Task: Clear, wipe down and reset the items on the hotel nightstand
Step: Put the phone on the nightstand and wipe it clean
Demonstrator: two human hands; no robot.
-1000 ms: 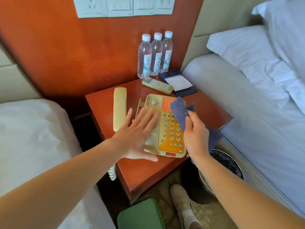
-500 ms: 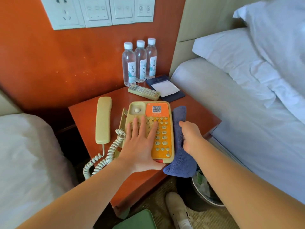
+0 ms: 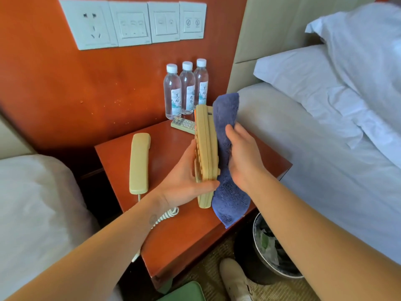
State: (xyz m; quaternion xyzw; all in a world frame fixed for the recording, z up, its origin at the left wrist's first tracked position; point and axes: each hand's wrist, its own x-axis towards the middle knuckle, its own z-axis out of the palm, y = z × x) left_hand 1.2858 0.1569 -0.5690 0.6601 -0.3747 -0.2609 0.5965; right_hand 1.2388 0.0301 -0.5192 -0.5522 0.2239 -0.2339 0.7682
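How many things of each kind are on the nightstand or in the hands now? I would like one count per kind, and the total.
Water bottles: 3
Remote control: 1
Phone handset: 1
Phone base: 1, in the left hand
Blue cloth: 1, in the right hand
Total: 7

The handset lies left on the nightstand, bottles behind the remote.
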